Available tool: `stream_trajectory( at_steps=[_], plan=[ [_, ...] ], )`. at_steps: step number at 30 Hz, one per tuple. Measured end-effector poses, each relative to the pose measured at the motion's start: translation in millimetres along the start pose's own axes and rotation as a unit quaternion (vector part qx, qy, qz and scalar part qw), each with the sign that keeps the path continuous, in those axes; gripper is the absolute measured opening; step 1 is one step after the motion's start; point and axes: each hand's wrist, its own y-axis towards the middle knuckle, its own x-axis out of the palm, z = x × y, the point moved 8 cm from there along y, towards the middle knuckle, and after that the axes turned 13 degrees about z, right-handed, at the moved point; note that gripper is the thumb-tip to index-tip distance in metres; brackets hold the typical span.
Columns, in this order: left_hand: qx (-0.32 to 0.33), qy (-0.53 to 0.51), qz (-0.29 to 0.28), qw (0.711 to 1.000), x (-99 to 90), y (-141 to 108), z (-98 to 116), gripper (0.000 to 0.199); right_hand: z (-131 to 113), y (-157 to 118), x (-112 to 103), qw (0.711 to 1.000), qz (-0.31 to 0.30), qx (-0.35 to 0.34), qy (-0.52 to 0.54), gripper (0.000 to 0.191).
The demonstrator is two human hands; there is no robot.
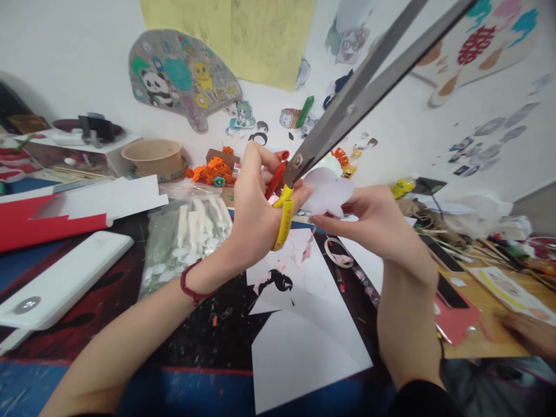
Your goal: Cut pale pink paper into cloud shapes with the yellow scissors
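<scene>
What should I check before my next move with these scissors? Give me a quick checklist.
1. Scissors in the left hand: ok, it holds them by the red and yellow handles.
2. Blades closed: not ok, they spread apart toward the top of the picture.
3. Blade tips in sight: not ok, they run out of the picture.
4. White paper cutout held: ok, the right hand has it by the edge.
5. Cutout clear of the blades: cannot tell, they lie too close together in this view.
6. White power bank away from both hands: ok, it lies off to the left.
</scene>
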Motion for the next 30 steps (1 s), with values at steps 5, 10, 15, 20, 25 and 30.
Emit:
stream_trajectory(
  at_steps=[5,10,15,20,25,30],
  plan=[
    [0.022,0.029,0.005,0.999,-1.6,-2,1,0.046,4,-1,3,1.0,-0.013,0.023,0.003,0.035],
    [0.014,0.037,0.009,0.999,-1.8,-2,1,0.048,9,-2,7,0.998,-0.035,0.051,0.017,0.036],
    [0.014,0.028,0.009,0.999,-0.8,0,4,0.053,8,-3,8,0.997,-0.05,0.057,0.018,0.036],
    [0.002,0.032,0.003,0.999,-0.3,-1,3,0.052,10,-3,8,0.996,-0.058,0.068,0.002,0.04],
    [0.003,0.038,0.001,0.999,0.1,0,6,0.052,17,-5,7,0.994,-0.062,0.085,-0.009,0.039],
    [0.017,0.043,0.0,0.999,0.0,0,7,0.051,18,-4,4,0.996,-0.039,0.086,0.008,0.045]
  ],
)
